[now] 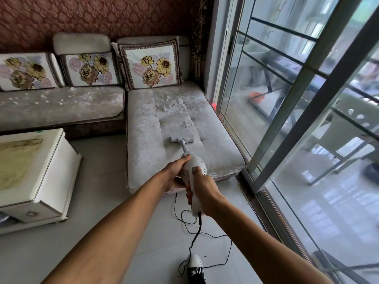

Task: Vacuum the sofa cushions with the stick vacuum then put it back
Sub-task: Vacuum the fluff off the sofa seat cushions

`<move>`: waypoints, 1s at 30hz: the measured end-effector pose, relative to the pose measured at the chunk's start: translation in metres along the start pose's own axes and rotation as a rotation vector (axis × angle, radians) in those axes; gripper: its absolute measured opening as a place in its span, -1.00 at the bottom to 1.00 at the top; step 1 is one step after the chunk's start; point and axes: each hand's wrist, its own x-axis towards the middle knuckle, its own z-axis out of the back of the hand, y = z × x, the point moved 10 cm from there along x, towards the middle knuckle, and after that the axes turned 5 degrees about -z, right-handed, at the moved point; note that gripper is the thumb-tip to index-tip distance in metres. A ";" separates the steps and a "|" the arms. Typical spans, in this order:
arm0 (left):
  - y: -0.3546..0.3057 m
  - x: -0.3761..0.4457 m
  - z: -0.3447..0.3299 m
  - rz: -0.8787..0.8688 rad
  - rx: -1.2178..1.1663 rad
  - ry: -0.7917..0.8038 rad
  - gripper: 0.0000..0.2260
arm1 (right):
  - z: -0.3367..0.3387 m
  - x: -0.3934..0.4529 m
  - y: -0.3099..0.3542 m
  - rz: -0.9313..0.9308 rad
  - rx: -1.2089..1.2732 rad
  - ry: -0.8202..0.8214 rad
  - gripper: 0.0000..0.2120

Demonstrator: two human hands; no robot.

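Observation:
I hold a white stick vacuum with both hands over the near end of the chaise cushion. My left hand wraps the motor body from the left. Lower down, my right hand grips the handle, thumb on top. The vacuum's flat floor head rests on the cushion's middle, with a cleaner strip behind it. White fluff and crumbs lie scattered further up the chaise and on the left seat cushion.
Three floral pillows lean against the sofa back. A white cabinet stands at the left. The black power cord loops over the tiled floor beside my shoe. Sliding glass doors close off the right side.

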 end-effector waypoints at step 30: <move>-0.115 0.167 -0.058 -0.013 -0.063 -0.088 -0.49 | 0.057 0.155 0.134 -0.092 0.004 0.057 -0.49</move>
